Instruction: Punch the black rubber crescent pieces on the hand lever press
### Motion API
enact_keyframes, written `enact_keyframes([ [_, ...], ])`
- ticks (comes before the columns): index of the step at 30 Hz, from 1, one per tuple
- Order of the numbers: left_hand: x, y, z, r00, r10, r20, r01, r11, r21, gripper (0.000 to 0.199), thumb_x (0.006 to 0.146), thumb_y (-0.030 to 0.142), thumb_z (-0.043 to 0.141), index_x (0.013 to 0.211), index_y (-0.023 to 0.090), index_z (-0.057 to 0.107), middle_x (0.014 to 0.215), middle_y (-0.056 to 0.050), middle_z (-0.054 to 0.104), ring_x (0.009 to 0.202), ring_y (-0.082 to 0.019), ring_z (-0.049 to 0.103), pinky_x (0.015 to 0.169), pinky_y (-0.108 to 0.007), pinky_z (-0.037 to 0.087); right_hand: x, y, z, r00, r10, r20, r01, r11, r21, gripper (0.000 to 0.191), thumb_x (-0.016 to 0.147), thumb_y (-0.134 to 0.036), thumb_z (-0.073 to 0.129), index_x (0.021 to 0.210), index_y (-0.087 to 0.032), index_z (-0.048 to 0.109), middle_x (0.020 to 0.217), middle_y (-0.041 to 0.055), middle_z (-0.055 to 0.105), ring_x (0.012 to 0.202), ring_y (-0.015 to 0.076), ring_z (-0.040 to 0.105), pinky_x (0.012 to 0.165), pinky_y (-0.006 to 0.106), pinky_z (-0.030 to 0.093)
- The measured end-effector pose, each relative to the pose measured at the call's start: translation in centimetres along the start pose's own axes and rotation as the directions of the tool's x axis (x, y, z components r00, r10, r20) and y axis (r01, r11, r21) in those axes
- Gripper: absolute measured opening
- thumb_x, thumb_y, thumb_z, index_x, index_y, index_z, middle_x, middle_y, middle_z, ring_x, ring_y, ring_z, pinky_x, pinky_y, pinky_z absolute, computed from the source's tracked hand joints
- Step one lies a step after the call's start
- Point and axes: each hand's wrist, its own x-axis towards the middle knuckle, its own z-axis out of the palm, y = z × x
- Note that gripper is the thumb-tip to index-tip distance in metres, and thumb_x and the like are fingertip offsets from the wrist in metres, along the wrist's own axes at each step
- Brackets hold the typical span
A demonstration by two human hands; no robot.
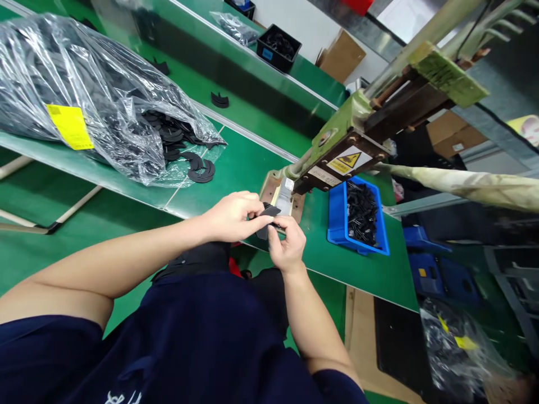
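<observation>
A long, smooth green table (242, 151) carries a bulging clear plastic bag (122, 73) of black curved parts (202, 171). Right of it stands a green-and-dark metal press (337, 120) (a yellow warning triangle (349, 160) marks its side), then a bright blue rectangular plastic bin (336, 224). Before the press, the left hand (236, 217) pinches a flat black piece (270, 211), which lies between both hands' fingertips; the right hand (290, 241) pinches its right end.

I see a green-topped workbench (240, 160) crossing mid-frame; below it, at left, pale pipes (79, 207) and green floor (25, 261) show.
</observation>
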Motion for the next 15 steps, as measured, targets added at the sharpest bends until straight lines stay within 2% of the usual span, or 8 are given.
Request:
enact_keyframes([
  [4,0.5,-0.7,1.3,0.979,-0.185,0.08,0.195,0.972,-0.132,0.047,0.098,0.051,0.059,0.065,0.019,0.051,0.069,0.001,0.05,0.063,-0.013,0.046,0.06,-0.028,0.034,0.2,-0.1,0.2,1.0,-0.019,0.001,0.019,1.0,-0.017,0.015,0.096,-0.027,0.064,0.11,-0.023,0.067,0.1,0.0072,0.075,0.093,0.0195,0.071,0.084,0.038,0.06],
  [6,0.8,-1.2,1.6,0.961,-0.235,0.145,0.265,0.934,-0.238,0.05,0.097,0.057,0.061,0.065,0.019,0.05,0.065,0.003,0.046,0.06,-0.011,0.042,0.057,-0.028,0.031,0.2,-0.2,0.2,1.0,-0.016,-0.007,0.016,1.0,0.0,0.015,0.096,-0.027,0.064,0.109,-0.023,0.066,0.101,0.0069,0.074,0.094,0.0194,0.071,0.086,0.038,0.06],
  [9,1.0,-1.5,1.7,0.948,-0.228,0.22,0.302,0.862,-0.407,0.053,0.093,0.062,0.065,0.065,0.019,0.049,0.063,0.004,0.043,0.059,-0.01,0.039,0.056,-0.026,0.03,-0.3,-0.3,0.2,0.999,0.026,-0.038,-0.025,0.999,0.048,0.016,0.096,-0.028,0.063,0.112,-0.024,0.065,0.103,0.0062,0.073,0.096,0.019,0.071,0.087,0.039,0.061],
  [13,1.1,-1.4,1.7,0.962,-0.233,0.142,0.272,0.77,-0.577,0.047,0.08,0.057,0.085,0.082,0.019,0.058,0.072,0.004,0.054,0.063,-0.01,0.048,0.059,-0.023,0.038,-1.1,-0.3,0.4,0.989,0.128,-0.081,-0.117,0.986,0.123,0.016,0.1,-0.032,0.059,0.113,-0.024,0.063,0.105,0.0071,0.071,0.099,0.0195,0.071,0.089,0.04,0.061],
  [15,1.0,-1.4,1.9,0.945,-0.245,0.216,0.327,0.707,-0.627,0.048,0.08,0.06,0.085,0.087,0.019,0.06,0.073,0.003,0.059,0.063,-0.011,0.053,0.057,-0.024,0.042,-1.4,-0.1,0.8,0.982,0.175,-0.075,-0.162,0.975,0.154,0.015,0.101,-0.033,0.058,0.112,-0.025,0.063,0.105,0.007,0.071,0.1,0.0192,0.071,0.09,0.04,0.062],
])
